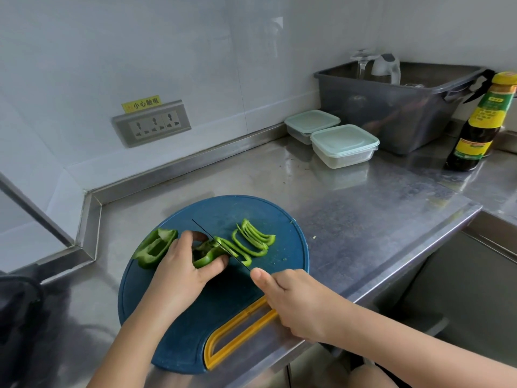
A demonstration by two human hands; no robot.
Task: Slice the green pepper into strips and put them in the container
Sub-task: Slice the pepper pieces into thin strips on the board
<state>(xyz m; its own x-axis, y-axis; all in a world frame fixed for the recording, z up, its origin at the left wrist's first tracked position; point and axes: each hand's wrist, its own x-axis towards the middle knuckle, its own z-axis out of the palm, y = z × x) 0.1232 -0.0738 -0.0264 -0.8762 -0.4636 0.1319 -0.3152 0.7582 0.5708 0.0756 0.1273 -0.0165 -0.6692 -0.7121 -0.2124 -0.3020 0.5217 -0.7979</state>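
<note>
Pins a pepper piece (205,257) at board (195,326) centre with left hand (181,267), fingers curled over it. Grips knife (221,245) in right hand (293,301) at 5 o'clock, blade down across the piece. Cut strips (253,239) at 3 o'clock of the blade, pepper half (155,247) at 9 o'clock. Two lidded containers (345,145) at 1 o'clock on the worktop (363,214), well apart from the board.
</note>
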